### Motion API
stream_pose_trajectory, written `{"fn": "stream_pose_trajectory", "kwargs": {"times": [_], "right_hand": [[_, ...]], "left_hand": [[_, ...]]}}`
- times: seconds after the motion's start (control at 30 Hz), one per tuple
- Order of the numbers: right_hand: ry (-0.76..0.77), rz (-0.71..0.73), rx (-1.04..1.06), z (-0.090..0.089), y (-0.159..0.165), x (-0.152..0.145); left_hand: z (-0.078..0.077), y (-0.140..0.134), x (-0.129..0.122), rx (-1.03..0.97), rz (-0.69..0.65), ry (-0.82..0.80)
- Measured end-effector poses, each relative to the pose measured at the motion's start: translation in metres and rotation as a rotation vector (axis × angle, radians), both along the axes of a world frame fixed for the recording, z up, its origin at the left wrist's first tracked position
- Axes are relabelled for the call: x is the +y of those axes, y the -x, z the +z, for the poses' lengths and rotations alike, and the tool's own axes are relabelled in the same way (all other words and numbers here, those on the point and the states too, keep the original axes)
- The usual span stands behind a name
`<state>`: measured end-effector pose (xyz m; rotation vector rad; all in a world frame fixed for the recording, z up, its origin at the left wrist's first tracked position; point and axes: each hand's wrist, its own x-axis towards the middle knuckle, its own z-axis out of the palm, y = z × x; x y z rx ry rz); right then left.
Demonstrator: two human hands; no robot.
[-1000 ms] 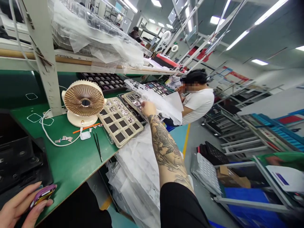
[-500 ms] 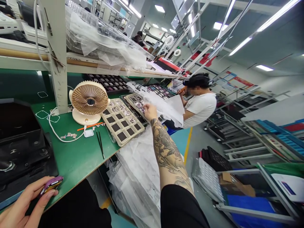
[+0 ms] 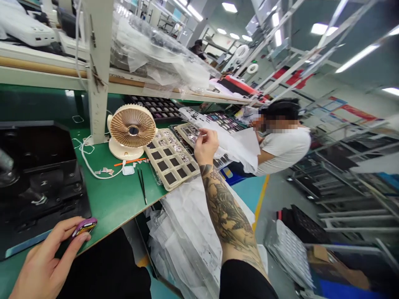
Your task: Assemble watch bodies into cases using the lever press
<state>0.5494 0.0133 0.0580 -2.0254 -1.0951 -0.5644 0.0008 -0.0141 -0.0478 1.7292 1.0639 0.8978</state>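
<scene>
While the left grip (image 3: 51,255) pinches the purple-edged device (image 3: 85,226) at the near edge of the counter (image 3: 109,205) | its long axis slants up rightward | right grip (image 3: 207,146) curled near the beige tray (image 3: 171,187), any hold unclear

Sml device (image 3: 86,226): glossy purple, metal-look. Fan (image 3: 127,153): smooth cream plas. w/ semi-gloss finish, coppery grille (image 3: 123,131) w/ metallic sheen. Tray (image 3: 165,150): matt beige plas., dk matt pads (image 3: 170,178) in cells. Tabletop (image 3: 115,203): smooth grn, slight sheen. Tweezers (image 3: 142,188): dk metal-look, shinier at tip. Cable (image 3: 102,178): smooth wht plas. Sheets (image 3: 183,216) below: thin, crinkly, semi-see-thru plas. Shelf trays (image 3: 168,41): clear glossy plas. Post (image 3: 99,99): painted metal, pale, scuffed & marked. Blk machine (image 3: 37,162): mostly matt, some shiny metal-look bits. Sleeve (image 3: 245,282): matt blk cloth. Co-worker's shirt (image 3: 289,149): wht cloth, matt, lightly creased
</scene>
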Motion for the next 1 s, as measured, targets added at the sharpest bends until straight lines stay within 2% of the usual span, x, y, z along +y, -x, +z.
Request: {"fn": "stream_pose_trajectory", "kwargs": {"times": [0.07, 0.13, 0.2, 0.3, 0.4, 0.5, 0.63, 0.7, 0.8, 0.9, 1.0], "right_hand": [[-0.045, 0.203, -0.007, -0.001, 0.052, 0.001], [-0.12, 0.511, 0.012, -0.006, 0.112, 0.0], [-0.117, 0.816, 0.124, -0.014, 0.173, -0.004], [0.068, 1.13, 0.452, -0.031, 0.251, -0.011], [0.268, 1.294, 0.838, -0.048, 0.299, -0.01], [0.408, 1.354, 1.094, -0.049, 0.314, -0.003], [0.631, 1.41, 1.208, -0.031, 0.302, 0.002], [0.681, 1.453, 1.223, -0.024, 0.294, -0.001], [0.598, 1.455, 1.161, -0.024, 0.291, -0.01], [0.455, 1.38, 1.032, -0.035, 0.298, -0.019], [0.348, 1.301, 1.014, -0.046, 0.309, -0.025]], "left_hand": [[0.009, -0.003, -0.001, 0.047, -0.042, -0.071], [0.02, -0.006, -0.001, 0.07, -0.12, -0.123], [0.031, -0.009, 0.002, 0.059, -0.244, -0.102], [0.042, -0.013, 0.009, -0.033, -0.382, -0.049], [0.045, -0.013, 0.012, -0.11, -0.361, -0.051], [0.044, -0.011, 0.012, -0.145, -0.306, -0.05], [0.044, -0.008, 0.012, -0.175, -0.323, -0.024], [0.044, -0.006, 0.013, -0.2, -0.321, -0.01], [0.043, -0.005, 0.015, -0.237, -0.326, -0.004], [0.042, -0.005, 0.016, -0.233, -0.317, -0.014], [0.042, -0.006, 0.015, -0.213, -0.29, -0.024]]}}
